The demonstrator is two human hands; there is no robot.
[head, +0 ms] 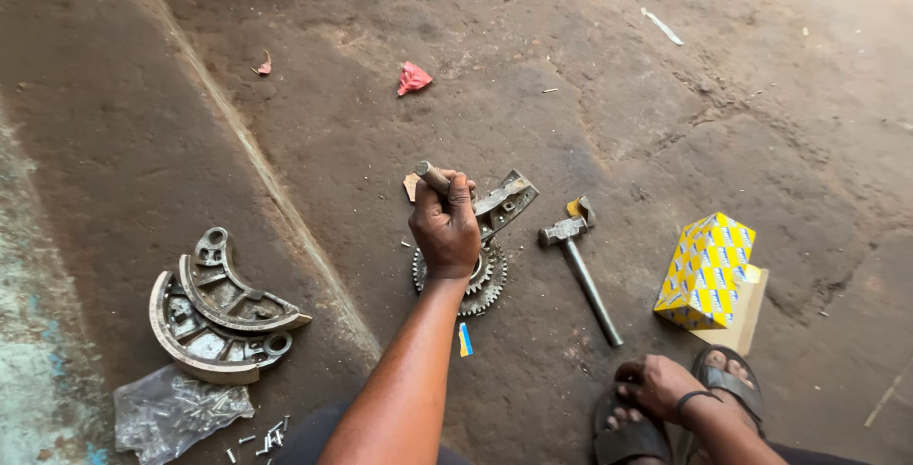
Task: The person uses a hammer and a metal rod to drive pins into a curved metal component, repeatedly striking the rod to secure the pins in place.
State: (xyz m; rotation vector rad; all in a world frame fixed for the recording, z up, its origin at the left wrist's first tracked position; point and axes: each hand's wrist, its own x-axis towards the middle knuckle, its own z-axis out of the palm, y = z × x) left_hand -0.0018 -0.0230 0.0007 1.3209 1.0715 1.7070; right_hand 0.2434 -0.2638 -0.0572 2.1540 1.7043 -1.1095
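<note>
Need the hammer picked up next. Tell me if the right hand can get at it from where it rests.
Probably yes. The right hand rests on a sandalled foot, empty, and the hammer lies on bare floor just ahead, its handle end toward that hand, nothing between.

Left floor: two curved grey metal brake shoes (221, 308), nested, touching.
Lower left: clear plastic bag of small metal rivets (176, 411); loose silver rivets (262, 439) scattered just beside.
Centre right: steel hammer with metal handle (581, 265), lying flat.
Right: yellow and blue patterned cardboard box (705, 270), tilted against plain tan box (747, 311).
Far floor: crumpled red scrap (413, 78).
</note>
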